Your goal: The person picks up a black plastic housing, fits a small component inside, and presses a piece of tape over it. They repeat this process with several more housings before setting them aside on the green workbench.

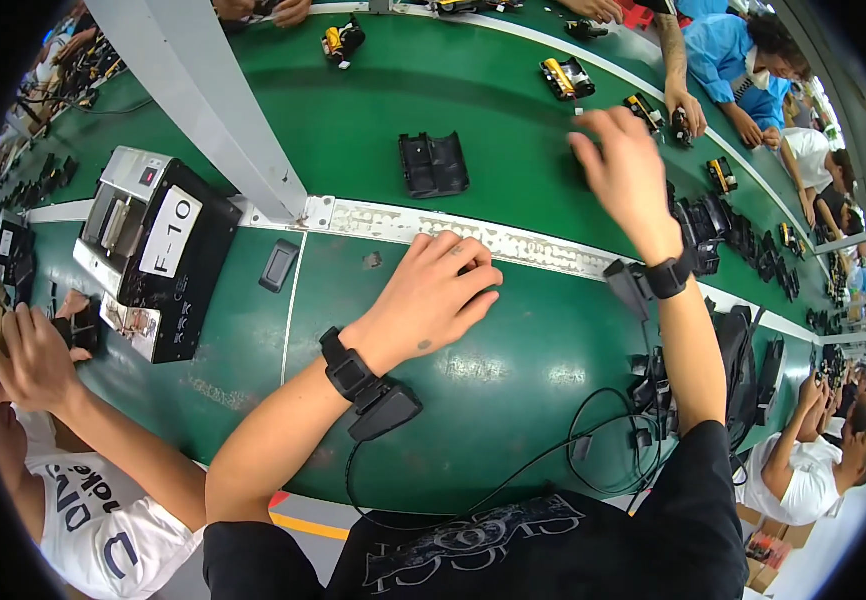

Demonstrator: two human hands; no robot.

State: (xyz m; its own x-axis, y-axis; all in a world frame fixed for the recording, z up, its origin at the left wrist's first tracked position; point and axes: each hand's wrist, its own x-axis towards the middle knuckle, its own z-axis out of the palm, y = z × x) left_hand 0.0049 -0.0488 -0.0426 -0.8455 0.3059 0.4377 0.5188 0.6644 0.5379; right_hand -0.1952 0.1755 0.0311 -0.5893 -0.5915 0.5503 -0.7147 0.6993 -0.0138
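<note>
Far green surface [333, 110]: stretches beyond the pale, scuffed rail [473, 234], with parts lying along it.
Near green worktop [453, 400]: lies on the near side of that rail, beneath both forearms.
White post [193, 90]: rises at the rail, left of centre.
Neighbour in a white shirt [118, 520]: at the left edge, both hands raised near the black-and-silver machine [188, 270].
Left hand [423, 298]: over the near worktop by the rail, fingers loosely bent and slightly spread, nothing seen in it; whether it touches the surface, I cannot tell.
Right hand [625, 170]: over the far surface, thumb apart from the curved fingers, nothing seen in the grasp.
Black housing [421, 172]: on the far surface between post and right hand, touched by neither hand.
Yellow-and-black unit [557, 76]: just beyond the right fingertips.
Small black frame [278, 266]: near worktop, beside the machine.
</note>
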